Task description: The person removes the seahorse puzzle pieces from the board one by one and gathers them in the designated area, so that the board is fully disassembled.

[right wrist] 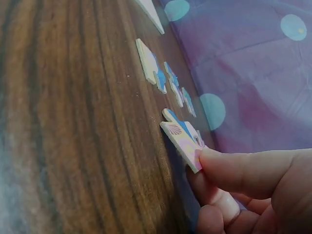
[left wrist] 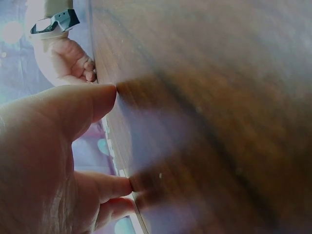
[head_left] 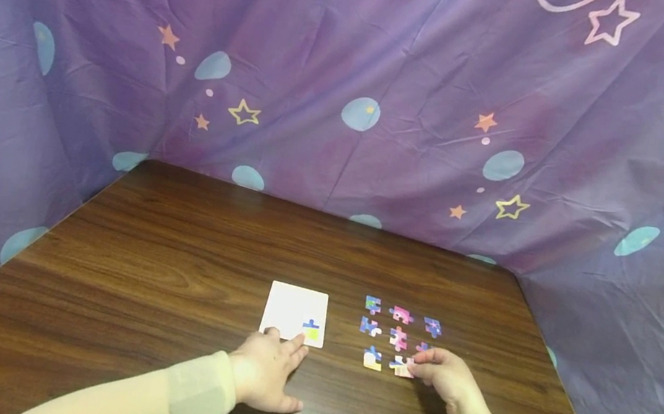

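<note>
My right hand (head_left: 449, 380) pinches a jigsaw piece (right wrist: 181, 140) between thumb and fingers; it has a fan-shaped shell print on pink and yellow. In the right wrist view a shadow lies beneath this piece. A white square puzzle board (head_left: 291, 306) lies flat to the left, with a blue and yellow jigsaw piece (head_left: 311, 332) in its near right corner. My left hand (head_left: 267, 373) rests by the board, fingers spread, fingertips touching its near edge. In the left wrist view the thumb (left wrist: 100, 100) stands apart from the other fingers.
Several loose jigsaw pieces (head_left: 402, 315) lie in rough rows right of the board, one of them partly behind my right hand. All sit on a brown wood-grain table (head_left: 180, 247). A purple cloth (head_left: 308, 34) with stars and ovals hangs around the back and sides.
</note>
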